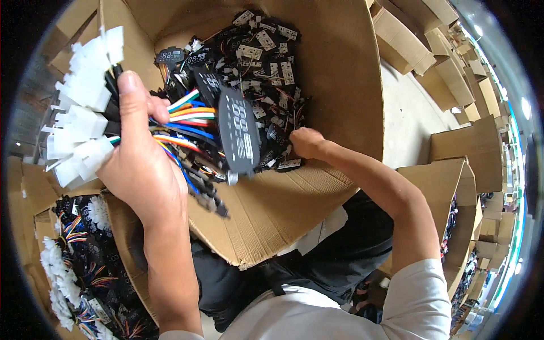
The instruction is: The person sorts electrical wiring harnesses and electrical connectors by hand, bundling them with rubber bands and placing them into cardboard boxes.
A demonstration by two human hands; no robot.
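My left hand (143,161) is wrapped round a bundle of wired display modules, lifted over the near side of an open cardboard box (345,73). White plastic connectors (82,122) stick out on the bundle's left. To the right, coloured wires (192,116) run to black display panels (239,131), and some dark cable ends hang below. My right hand (307,143) is inside the box at the right edge of a pile of similar modules (252,54). Its fingers are curled closed against the pile; whatever they grip is hidden.
At the lower left, another carton holds modules with white connectors (59,272) laid in rows. Open cartons (436,198) stand along the right, some with dark parts inside. A front flap (255,226) of the box slopes towards my lap.
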